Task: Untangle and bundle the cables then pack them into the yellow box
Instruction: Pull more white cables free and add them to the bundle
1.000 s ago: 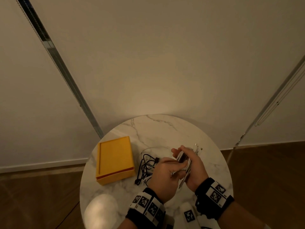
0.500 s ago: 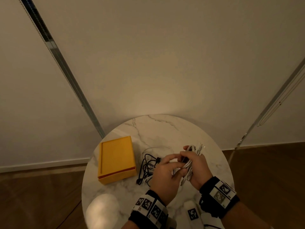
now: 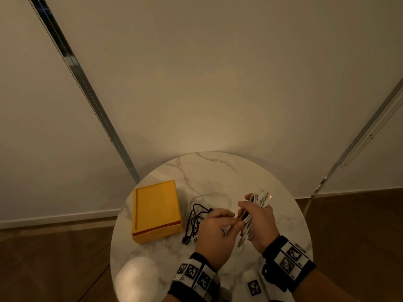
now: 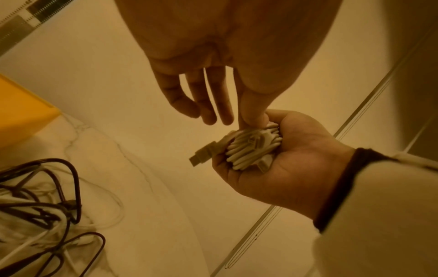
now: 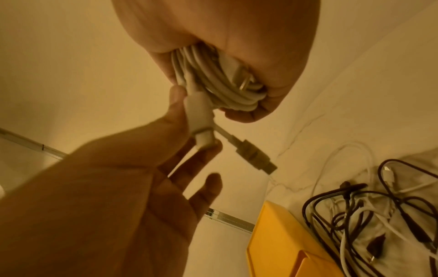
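Right hand [image 3: 260, 225] was wrapped around the white bundle [image 3: 254, 212], long axis pointing away from the body. Left hand [image 3: 214, 234] pinched its loose end. Box [image 3: 156, 211] sat closed off to the left, nearer the left hand, tangle [image 3: 196, 221] in between.

Dim, warm yellow light throughout; wide-angle edges bend, wrist views slightly soft.

No legible words, brand names or numbers appear in any view. The only printed signs are black-and-white square fiducial markers on the wristbands [image 3: 197, 277] [image 3: 290, 259] worn on both wrists and on a white device [image 3: 254, 287] at the near edge of the table; small letter-like marks beside them are too blurred to read.
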